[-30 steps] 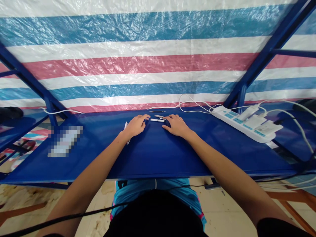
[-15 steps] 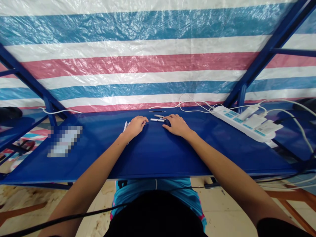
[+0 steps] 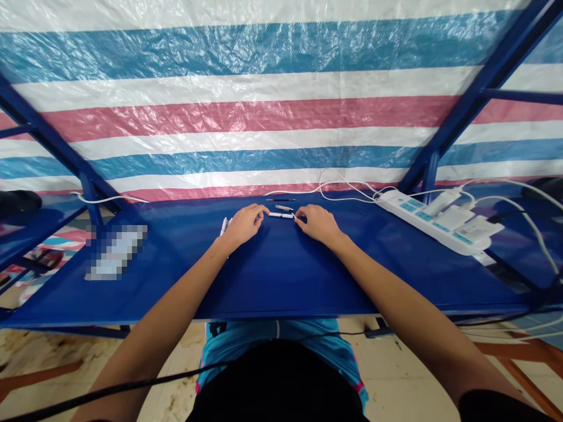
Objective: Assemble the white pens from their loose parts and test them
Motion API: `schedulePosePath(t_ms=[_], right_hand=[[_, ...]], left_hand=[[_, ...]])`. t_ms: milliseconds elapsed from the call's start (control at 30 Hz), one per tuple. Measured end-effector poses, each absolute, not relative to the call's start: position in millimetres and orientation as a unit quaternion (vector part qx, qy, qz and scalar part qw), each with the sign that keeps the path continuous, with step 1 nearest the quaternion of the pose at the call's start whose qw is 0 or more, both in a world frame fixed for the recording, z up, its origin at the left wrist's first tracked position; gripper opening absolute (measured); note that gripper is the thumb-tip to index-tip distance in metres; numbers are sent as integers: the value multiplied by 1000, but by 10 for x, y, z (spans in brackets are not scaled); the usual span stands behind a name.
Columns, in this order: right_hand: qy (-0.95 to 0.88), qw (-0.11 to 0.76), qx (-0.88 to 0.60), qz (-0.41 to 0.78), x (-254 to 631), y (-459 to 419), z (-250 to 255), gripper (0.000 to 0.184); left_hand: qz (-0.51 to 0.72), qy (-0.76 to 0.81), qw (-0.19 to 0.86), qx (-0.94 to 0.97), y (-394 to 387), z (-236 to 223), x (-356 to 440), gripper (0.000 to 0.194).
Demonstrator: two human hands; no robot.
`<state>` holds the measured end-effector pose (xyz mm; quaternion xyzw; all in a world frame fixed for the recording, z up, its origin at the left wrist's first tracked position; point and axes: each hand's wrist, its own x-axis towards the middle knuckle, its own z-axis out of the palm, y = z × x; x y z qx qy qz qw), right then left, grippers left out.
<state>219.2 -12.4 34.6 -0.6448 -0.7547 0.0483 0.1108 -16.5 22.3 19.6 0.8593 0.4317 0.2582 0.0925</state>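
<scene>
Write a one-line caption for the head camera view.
Head view: left hand and right hand on a blue table, either side of a white pen.

The light is bright and even, with no source in view, and only soft shadows fall on the blue surface [image 3: 281,275] around the right hand [image 3: 319,225]. Beyond the surface, the plastic tarpaulin [image 3: 264,117] shows fine crinkled glare, while wide-angle distortion stretches the view toward the frame's edges. A pixelated patch [image 3: 116,252] on the surface is unreadable; the rest looks sharp.
</scene>
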Motion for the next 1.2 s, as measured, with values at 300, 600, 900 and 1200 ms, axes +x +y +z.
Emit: schedulePosePath(t_ms=[300,600,900,1200], right_hand=[[-749,122,-649,53,2177,-127,347,17],[-740,132,-655,79,2088,-176,404,16],[-744,131,-651,72,2112,-142,362,14],[-749,127,-645,81,2127,-138,375,15]], left_hand=[[360,386,189,828,222,115,11,25],[380,412,236,794,119,47,-23,19],[390,401,236,795,87,35,-43,17],[393,403,284,776,38,67,-6,13]])
